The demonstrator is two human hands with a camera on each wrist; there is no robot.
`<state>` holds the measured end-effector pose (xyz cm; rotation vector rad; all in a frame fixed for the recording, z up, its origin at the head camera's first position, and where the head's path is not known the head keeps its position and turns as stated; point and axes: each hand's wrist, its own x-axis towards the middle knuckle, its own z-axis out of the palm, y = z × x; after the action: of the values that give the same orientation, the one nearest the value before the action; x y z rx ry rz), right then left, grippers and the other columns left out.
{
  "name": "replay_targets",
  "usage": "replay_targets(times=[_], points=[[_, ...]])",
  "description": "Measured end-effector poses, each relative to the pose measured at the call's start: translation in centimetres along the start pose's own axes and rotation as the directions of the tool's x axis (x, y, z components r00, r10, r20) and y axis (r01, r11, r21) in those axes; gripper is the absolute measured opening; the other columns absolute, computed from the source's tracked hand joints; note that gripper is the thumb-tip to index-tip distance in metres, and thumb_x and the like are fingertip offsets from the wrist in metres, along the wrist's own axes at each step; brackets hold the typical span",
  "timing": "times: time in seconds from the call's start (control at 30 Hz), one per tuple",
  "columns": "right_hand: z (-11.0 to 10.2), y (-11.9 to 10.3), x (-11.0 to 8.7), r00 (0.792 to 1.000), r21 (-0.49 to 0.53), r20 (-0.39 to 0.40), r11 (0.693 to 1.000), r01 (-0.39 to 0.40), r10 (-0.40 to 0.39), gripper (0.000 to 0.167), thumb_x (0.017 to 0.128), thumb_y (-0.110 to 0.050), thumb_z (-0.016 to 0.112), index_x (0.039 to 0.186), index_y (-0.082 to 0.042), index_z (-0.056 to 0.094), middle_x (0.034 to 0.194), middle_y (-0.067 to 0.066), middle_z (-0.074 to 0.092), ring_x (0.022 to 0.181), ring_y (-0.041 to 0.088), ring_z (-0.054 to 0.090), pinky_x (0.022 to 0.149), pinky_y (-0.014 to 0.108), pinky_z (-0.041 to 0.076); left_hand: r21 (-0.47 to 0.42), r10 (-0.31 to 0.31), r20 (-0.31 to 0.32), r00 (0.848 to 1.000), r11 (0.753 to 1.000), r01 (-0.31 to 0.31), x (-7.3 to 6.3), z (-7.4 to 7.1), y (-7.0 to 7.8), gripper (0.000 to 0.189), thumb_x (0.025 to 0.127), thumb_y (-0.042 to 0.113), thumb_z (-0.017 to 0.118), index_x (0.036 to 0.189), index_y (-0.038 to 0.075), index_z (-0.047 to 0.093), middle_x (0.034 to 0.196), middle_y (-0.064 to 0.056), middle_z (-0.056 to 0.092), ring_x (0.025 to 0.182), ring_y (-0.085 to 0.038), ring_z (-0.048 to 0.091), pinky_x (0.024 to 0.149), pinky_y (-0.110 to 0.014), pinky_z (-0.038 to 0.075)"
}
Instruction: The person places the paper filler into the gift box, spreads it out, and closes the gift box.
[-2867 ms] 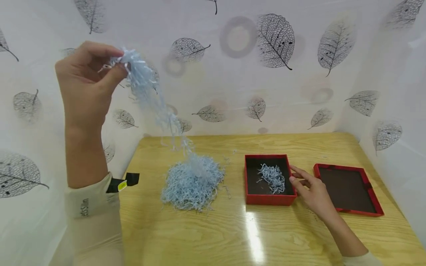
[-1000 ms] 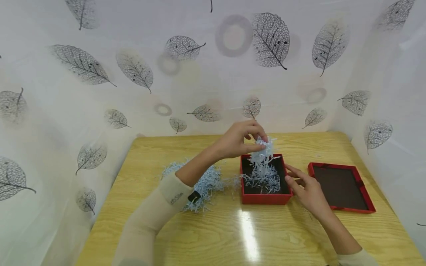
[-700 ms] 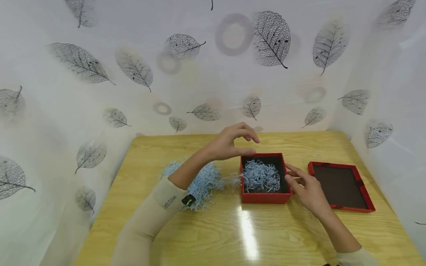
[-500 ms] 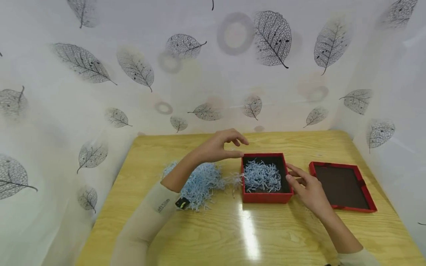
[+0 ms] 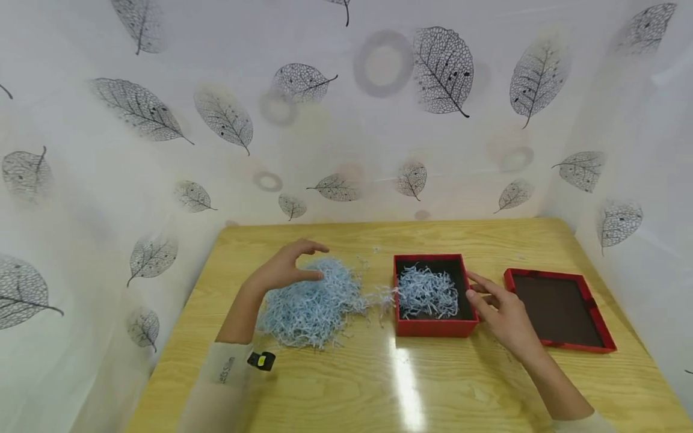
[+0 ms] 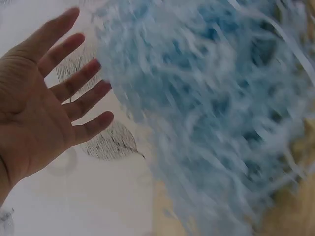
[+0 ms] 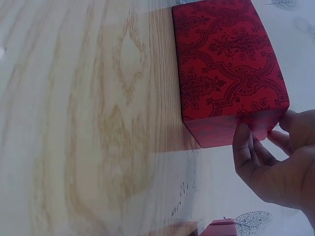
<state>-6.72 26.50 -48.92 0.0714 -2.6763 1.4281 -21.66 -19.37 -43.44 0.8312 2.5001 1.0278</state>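
Observation:
My left hand (image 5: 287, 267) hovers over the left part of a heap of pale blue shredded paper (image 5: 311, 313), its fingers spread and nothing between them. In the left wrist view that palm (image 6: 34, 103) faces the blurred blue strands (image 6: 197, 98). Further right stands a red box (image 5: 435, 328) with a dark inside, holding a smaller clump of the same shredded paper (image 5: 428, 291). My right hand (image 5: 506, 316) rests its fingertips against the box's right side. Up close, the right wrist view shows the fingers (image 7: 243, 147) touching the patterned red wall (image 7: 221, 54).
The box's lid (image 5: 560, 310), dark inside with a red edge, lies on the wooden table (image 5: 346, 391) to the right. Loose strands (image 5: 379, 296) trail between heap and box. A leaf-printed white curtain (image 5: 346, 138) encloses the back and sides.
My left hand brought a bunch of shredded paper from the heap to the box, let it drop in, and moved back left over the heap. The right hand stayed at the box.

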Motion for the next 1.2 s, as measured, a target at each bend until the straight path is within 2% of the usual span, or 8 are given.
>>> replay_targets(times=[0.1, 0.23, 0.37, 0.47, 0.63, 0.83, 1.03, 1.2], points=[[0.1, 0.0, 0.0, 1.000, -0.001, 0.008, 1.000, -0.003, 0.003, 0.051, 0.110, -0.029, 0.061, 0.158, -0.016, 0.052, 0.131, 0.023, 0.067, 0.099, 0.012, 0.072, 0.060, 0.028, 0.054, 0.013, -0.032, 0.039, 0.999, 0.999, 0.031, -1.4, 0.1, -1.7, 0.062, 0.093, 0.031, 0.084, 0.149, 0.019, 0.060, 0.160, -0.010, 0.046, 0.150, -0.038, 0.039, 0.114, -0.067, 0.041], [0.0, 0.1, 0.2, 1.000, -0.010, 0.002, 1.000, 0.008, -0.008, 0.051, 0.110, -0.029, 0.062, 0.158, -0.016, 0.053, 0.128, 0.022, 0.068, 0.096, -0.003, 0.067, 0.061, 0.027, 0.054, -0.006, -0.032, 0.063, 0.997, 0.999, 0.033, -2.1, 0.9, -3.1, 0.044, 0.097, 0.026, 0.080, 0.138, 0.019, 0.068, 0.145, -0.008, 0.060, 0.135, -0.034, 0.054, 0.110, -0.060, 0.047], [0.0, 0.3, 0.4, 1.000, -0.007, -0.001, 1.000, 0.024, -0.024, 0.050, 0.109, -0.028, 0.063, 0.157, -0.015, 0.054, 0.127, 0.022, 0.068, 0.096, -0.012, 0.063, 0.063, 0.026, 0.055, 0.014, 0.001, 0.014, 1.000, 1.000, -0.001, -2.1, 1.4, -3.4, 0.022, 0.101, 0.013, 0.074, 0.122, 0.019, 0.074, 0.126, -0.006, 0.070, 0.111, -0.025, 0.063, 0.093, -0.049, 0.055], [0.2, 0.3, 0.4, 1.000, -0.005, -0.001, 1.000, 0.022, -0.022, 0.050, 0.109, -0.028, 0.063, 0.157, -0.014, 0.054, 0.127, 0.022, 0.068, 0.096, -0.014, 0.061, 0.063, 0.026, 0.055, 0.044, 0.029, -0.046, 0.999, 0.999, -0.027, -1.9, 1.0, -3.0, 0.020, 0.101, 0.006, 0.072, 0.115, 0.019, 0.076, 0.118, -0.002, 0.072, 0.098, -0.019, 0.063, 0.083, -0.042, 0.055], [0.2, 0.1, 0.1, 1.000, -0.007, -0.012, 1.000, 0.022, -0.022, 0.050, 0.109, -0.027, 0.063, 0.157, -0.015, 0.054, 0.125, 0.021, 0.069, 0.095, -0.010, 0.063, 0.058, 0.027, 0.052, -0.009, 0.047, -0.151, 0.987, 0.999, -0.049, -1.7, -0.8, -1.3, 0.018, 0.101, 0.004, 0.071, 0.111, 0.018, 0.077, 0.115, 0.001, 0.072, 0.096, -0.020, 0.063, 0.081, -0.042, 0.056], [0.1, 0.1, 0.2, 1.000, -0.012, -0.017, 1.000, 0.020, -0.020, 0.050, 0.109, -0.027, 0.063, 0.156, -0.014, 0.054, 0.125, 0.022, 0.069, 0.098, -0.001, 0.068, 0.061, 0.026, 0.054, -0.085, 0.079, -0.269, 0.960, 0.991, -0.105, -2.4, -3.5, 1.6, 0.017, 0.103, 0.003, 0.067, 0.111, 0.014, 0.077, 0.115, -0.004, 0.071, 0.098, -0.022, 0.065, 0.077, -0.035, 0.060], [0.1, 0.1, 0.1, 1.000, -0.013, -0.012, 1.000, 0.017, -0.017, 0.050, 0.109, -0.028, 0.063, 0.156, -0.014, 0.054, 0.127, 0.022, 0.068, 0.099, -0.011, 0.062, 0.066, 0.025, 0.056, -0.144, 0.105, -0.393, 0.914, 0.974, -0.173, -3.0, -5.6, 4.3, 0.019, 0.101, -0.004, 0.067, 0.115, 0.007, 0.074, 0.114, -0.008, 0.069, 0.098, -0.016, 0.064, 0.083, -0.026, 0.060], [0.1, 0.2, 0.1, 1.000, -0.011, -0.008, 1.000, 0.016, -0.016, 0.051, 0.109, -0.029, 0.062, 0.157, -0.014, 0.053, 0.128, 0.022, 0.068, 0.098, -0.015, 0.059, 0.065, 0.025, 0.056, -0.132, 0.178, -0.464, 0.868, 0.955, -0.266, -2.9, -7.2, 6.6, 0.019, 0.100, -0.008, 0.066, 0.113, 0.003, 0.074, 0.112, -0.009, 0.070, 0.093, -0.013, 0.065, 0.080, -0.024, 0.060]])
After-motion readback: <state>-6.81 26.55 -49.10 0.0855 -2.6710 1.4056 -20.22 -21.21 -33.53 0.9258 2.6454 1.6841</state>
